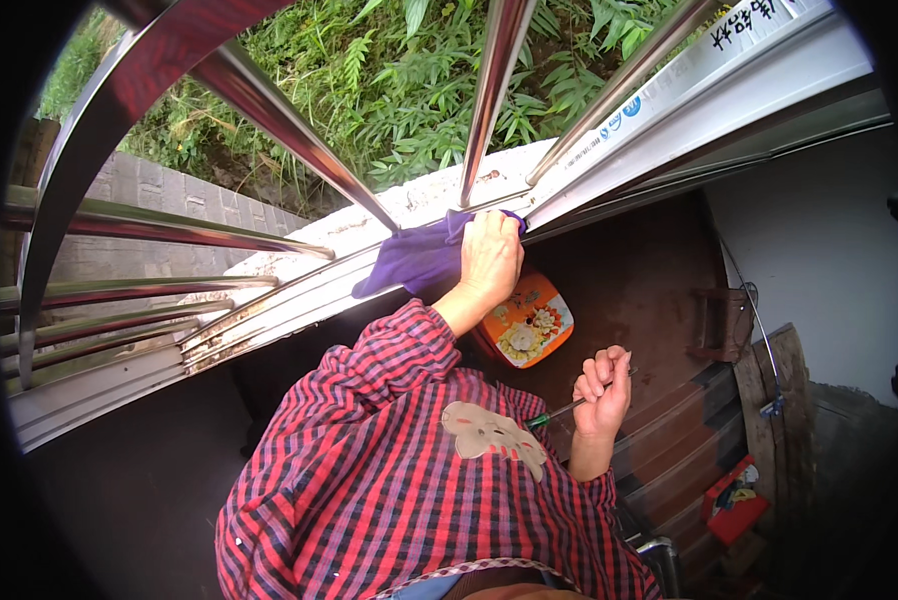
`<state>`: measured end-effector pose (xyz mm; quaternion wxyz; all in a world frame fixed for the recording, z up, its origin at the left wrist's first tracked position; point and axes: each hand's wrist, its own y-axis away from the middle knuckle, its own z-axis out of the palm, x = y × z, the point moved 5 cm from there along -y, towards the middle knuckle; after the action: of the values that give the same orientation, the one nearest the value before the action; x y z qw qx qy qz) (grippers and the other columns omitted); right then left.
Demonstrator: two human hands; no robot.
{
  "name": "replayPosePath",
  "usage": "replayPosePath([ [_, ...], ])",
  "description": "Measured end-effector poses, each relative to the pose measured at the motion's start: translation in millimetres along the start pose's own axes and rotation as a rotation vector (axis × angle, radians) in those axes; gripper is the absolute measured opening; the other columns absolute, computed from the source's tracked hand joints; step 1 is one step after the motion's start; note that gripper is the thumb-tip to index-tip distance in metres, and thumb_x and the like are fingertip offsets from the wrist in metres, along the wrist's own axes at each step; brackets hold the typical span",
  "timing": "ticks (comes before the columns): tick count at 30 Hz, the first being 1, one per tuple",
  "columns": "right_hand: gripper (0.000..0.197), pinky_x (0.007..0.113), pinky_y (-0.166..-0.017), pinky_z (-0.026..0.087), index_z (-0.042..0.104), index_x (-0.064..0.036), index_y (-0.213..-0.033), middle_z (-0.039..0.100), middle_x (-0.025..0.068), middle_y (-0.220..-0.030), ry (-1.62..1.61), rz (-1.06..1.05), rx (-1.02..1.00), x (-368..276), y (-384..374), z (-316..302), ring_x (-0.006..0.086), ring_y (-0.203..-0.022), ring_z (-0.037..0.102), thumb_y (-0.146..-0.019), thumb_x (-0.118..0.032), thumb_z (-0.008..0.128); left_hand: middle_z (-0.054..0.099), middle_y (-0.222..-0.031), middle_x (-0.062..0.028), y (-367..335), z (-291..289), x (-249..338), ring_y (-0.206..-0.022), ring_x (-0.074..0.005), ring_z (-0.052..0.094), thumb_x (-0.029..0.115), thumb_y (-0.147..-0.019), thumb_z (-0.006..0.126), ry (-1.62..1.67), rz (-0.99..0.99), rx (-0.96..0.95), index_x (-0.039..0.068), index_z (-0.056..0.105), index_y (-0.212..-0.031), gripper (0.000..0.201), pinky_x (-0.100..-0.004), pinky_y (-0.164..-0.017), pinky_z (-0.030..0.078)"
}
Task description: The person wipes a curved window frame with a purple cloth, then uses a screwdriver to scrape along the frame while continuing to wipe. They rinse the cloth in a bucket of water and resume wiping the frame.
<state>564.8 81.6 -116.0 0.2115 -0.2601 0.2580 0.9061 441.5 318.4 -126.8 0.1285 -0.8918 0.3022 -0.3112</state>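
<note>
My left hand is closed on a purple cloth and presses it against the white window sill track. The cloth spreads to the left of the fingers, at the foot of the metal bars. Held up near my chest, my right hand has its fingers curled around a thin dark stick with a green end. That end points left toward the front of my checked shirt. The stick's exact kind is too small to make out.
Shiny metal bars rise from the sill, with green plants outside. An orange patterned stool stands below the sill. Against the right wall are a leaning long-handled pole, wooden boards and a red box with things in it.
</note>
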Motion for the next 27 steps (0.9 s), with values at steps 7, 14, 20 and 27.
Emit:
replayPosePath([
  [7, 0.030, 0.019, -0.042, 0.027, 0.059, -0.0093, -0.103, 0.044, -0.0022, -0.074, -0.025, 0.073, -0.039, 12.4, -7.8, 1.8, 0.0050, -0.053, 0.033, -0.111, -0.036, 0.048, 0.058, -0.097, -0.0131, 3.3, 12.2, 1.0, -0.094, -0.0296, 0.056, 0.010, -0.083, 0.060, -0.184, -0.034, -0.058, 0.005, 0.063, -0.095, 0.013, -0.0417, -0.079, 0.045],
  [14, 0.027, 0.018, -0.041, 0.027, 0.059, -0.0086, -0.101, 0.042, -0.0030, -0.073, 0.030, 0.124, -0.077, 32.6, 3.2, 26.0, 0.0045, -0.053, 0.032, -0.111, -0.032, 0.049, 0.056, -0.092, -0.0119, 24.8, -23.1, -21.5, -0.090, -0.0301, 0.056, 0.010, -0.081, 0.059, -0.141, 0.010, 0.082, 0.006, 0.060, -0.095, 0.014, -0.0420, -0.078, 0.047],
  [20, 0.030, 0.019, -0.041, 0.025, 0.056, -0.0103, -0.099, 0.043, -0.0031, -0.074, 0.098, 0.162, -0.136, 72.4, 8.3, 63.8, 0.0037, -0.052, 0.032, -0.112, -0.035, 0.045, 0.057, -0.093, -0.0110, 100.4, -109.5, -96.9, -0.089, -0.0309, 0.057, 0.009, -0.080, 0.061, -0.216, -0.055, 0.037, 0.008, 0.061, -0.096, 0.017, -0.0426, -0.077, 0.048],
  [27, 0.031, 0.019, -0.044, 0.028, 0.060, -0.0091, -0.102, 0.045, -0.0011, -0.071, 0.074, 0.249, -0.278, 133.2, 12.1, 115.0, 0.0055, -0.052, 0.034, -0.112, -0.035, 0.046, 0.063, -0.101, -0.0132, 199.2, -228.2, -192.5, -0.093, -0.0344, 0.061, 0.004, -0.084, 0.064, -0.308, -0.133, 0.035, 0.003, 0.064, -0.107, 0.023, -0.0448, -0.081, 0.050],
])
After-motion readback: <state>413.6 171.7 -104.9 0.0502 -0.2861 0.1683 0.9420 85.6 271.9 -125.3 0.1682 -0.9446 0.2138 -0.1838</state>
